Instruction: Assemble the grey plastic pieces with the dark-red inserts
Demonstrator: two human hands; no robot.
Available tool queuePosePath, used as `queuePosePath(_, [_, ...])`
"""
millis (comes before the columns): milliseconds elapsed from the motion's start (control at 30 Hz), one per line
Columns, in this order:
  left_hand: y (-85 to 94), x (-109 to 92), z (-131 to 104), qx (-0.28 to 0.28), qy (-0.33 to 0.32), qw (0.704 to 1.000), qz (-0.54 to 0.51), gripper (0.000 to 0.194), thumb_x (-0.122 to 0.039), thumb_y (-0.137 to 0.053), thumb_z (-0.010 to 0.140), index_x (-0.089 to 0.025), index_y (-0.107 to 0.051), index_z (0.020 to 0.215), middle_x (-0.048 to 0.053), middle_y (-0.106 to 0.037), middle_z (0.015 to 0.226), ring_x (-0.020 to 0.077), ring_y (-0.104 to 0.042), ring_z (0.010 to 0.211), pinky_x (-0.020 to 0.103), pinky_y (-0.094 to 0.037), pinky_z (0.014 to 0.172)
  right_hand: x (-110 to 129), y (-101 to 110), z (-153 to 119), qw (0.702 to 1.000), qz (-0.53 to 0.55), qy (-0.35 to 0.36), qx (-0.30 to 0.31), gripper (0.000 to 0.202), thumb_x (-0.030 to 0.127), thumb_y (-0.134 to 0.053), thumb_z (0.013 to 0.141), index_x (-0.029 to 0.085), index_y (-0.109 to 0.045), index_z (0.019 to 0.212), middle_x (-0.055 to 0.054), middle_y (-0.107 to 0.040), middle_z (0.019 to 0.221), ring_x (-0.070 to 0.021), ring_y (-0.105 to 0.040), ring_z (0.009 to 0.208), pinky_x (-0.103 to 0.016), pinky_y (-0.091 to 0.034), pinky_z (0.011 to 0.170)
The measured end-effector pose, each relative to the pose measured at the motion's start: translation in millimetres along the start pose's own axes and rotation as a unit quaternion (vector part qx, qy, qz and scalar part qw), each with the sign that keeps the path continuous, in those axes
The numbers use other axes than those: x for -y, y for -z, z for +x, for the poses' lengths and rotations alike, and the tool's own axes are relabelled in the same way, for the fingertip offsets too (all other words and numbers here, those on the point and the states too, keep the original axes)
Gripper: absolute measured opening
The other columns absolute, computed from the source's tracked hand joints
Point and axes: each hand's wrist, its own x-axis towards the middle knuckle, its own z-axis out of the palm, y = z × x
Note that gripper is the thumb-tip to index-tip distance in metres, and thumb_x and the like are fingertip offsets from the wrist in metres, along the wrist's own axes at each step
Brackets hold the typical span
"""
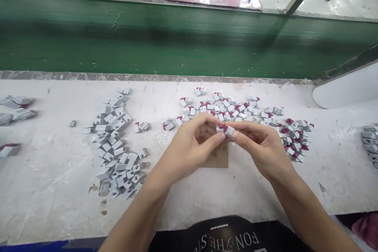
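Both hands, left [190,147] and right [262,145], pinch small red-and-grey block [228,130], thumbs against forefingers, one end each. Brown board [218,160] at six o'clock, grey blocks [118,150] at nine, mixed pile [296,141] at three. Probably wants light, level pinch, no twisting.

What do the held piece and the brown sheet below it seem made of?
Held piece: probably plastic, low-sheen grey and dark red, from its even colour and blocky shape; painted metal is possible. Brown sheet: perhaps cardboard or thin board, matte, from its dull, flat surface.
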Motion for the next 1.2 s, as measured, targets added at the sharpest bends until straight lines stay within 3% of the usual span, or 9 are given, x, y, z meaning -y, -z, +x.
queuePosePath(67, [15.4,-5,31,-0.024,-0.021,0.997,0.069,0.016,-0.029,-0.082,0.101,-0.022,-0.081,0.115,0.008,-0.086,0.107,0.0231,-0.083,0.096,0.037,-0.07,0.086,1,5,8,0.999,-0.026,0.014,-0.021,0.028,0.045,-0.092,0.101,0.03,-0.093,0.125,-0.006,-0.093,0.113,-0.0276,-0.091,0.101,-0.046,-0.078,0.094])
queuePosePath(233, [61.6,-11,124,-0.262,-0.012,0.929,0.261,0.009,-0.022,-0.072,0.105,-0.016,-0.077,0.109,0.009,-0.085,0.112,0.0234,-0.079,0.108,0.041,-0.065,0.1,0,17,12,0.971,-0.199,0.063,-0.112,0.031,0.045,-0.08,0.107,0.028,-0.088,0.131,-0.01,-0.088,0.128,-0.026,-0.085,0.099,-0.041,-0.071,0.078])
queuePosePath(333, [77.1,-9,161,-0.263,0.016,0.921,0.288,0.027,-0.035,-0.062,0.117,-0.013,-0.077,0.122,0.008,-0.082,0.12,0.0271,-0.08,0.116,0.048,-0.065,0.103,-4,18,9,0.956,-0.265,0.069,-0.107,0.026,0.042,-0.074,0.109,0.025,-0.088,0.123,-0.011,-0.088,0.117,-0.0262,-0.082,0.094,-0.04,-0.067,0.072])
queuePosePath(467, [78.2,-6,185,-0.273,0.068,0.9,0.334,0.038,-0.045,-0.077,0.112,-0.017,-0.075,0.138,0.013,-0.077,0.141,0.0308,-0.076,0.129,0.056,-0.066,0.11,-12,18,11,0.936,-0.332,0.073,-0.093,0.031,0.04,-0.068,0.109,0.022,-0.084,0.128,-0.012,-0.083,0.115,-0.0251,-0.077,0.087,-0.039,-0.062,0.067])
queuePosePath(633, [74.8,-9,168,-0.293,0.075,0.871,0.387,0.029,-0.03,-0.067,0.109,-0.02,-0.073,0.135,0.023,-0.069,0.152,0.0434,-0.053,0.157,0.073,-0.043,0.131,-21,35,9,0.907,-0.387,0.09,-0.14,0.036,0.039,-0.068,0.108,0.022,-0.082,0.136,-0.013,-0.077,0.119,-0.0252,-0.071,0.086,-0.039,-0.059,0.068])
queuePosePath(800, [64.0,-15,108,-0.255,0.063,0.869,0.419,0.039,-0.032,-0.068,0.101,-0.023,-0.068,0.138,0.02,-0.068,0.145,0.0456,-0.055,0.151,0.069,-0.042,0.129,-32,51,2,0.89,-0.424,0.095,-0.141,0.035,0.042,-0.07,0.109,0.025,-0.081,0.138,-0.015,-0.076,0.123,-0.0313,-0.073,0.1,-0.045,-0.063,0.08])
queuePosePath(933, [50.6,-5,71,-0.201,0.09,0.865,0.45,0.047,-0.042,-0.068,0.1,-0.024,-0.071,0.143,0.02,-0.065,0.14,0.0471,-0.057,0.147,0.067,-0.046,0.125,-41,42,11,0.873,-0.457,0.111,-0.13,0.042,0.039,-0.069,0.11,0.027,-0.076,0.15,-0.018,-0.074,0.132,-0.0404,-0.072,0.125,-0.055,-0.064,0.097])
queuePosePath(1067, [46.4,12,64,-0.18,0.075,0.893,0.406,0.053,-0.043,-0.069,0.1,-0.021,-0.07,0.148,0.019,-0.064,0.137,0.0425,-0.064,0.136,0.059,-0.053,0.118,-48,25,24,0.849,-0.502,0.109,-0.126,0.055,0.038,-0.072,0.108,0.024,-0.069,0.161,-0.024,-0.068,0.145,-0.0446,-0.071,0.129,-0.059,-0.064,0.098])
queuePosePath(1200, [48.2,23,69,-0.178,0.029,0.909,0.377,0.035,-0.033,-0.065,0.101,-0.021,-0.075,0.131,0.013,-0.066,0.12,0.0337,-0.071,0.113,0.051,-0.058,0.108,-50,20,26,0.848,-0.506,0.112,-0.114,0.044,0.025,-0.068,0.106,0.02,-0.075,0.15,-0.021,-0.07,0.135,-0.0413,-0.074,0.119,-0.056,-0.064,0.095])
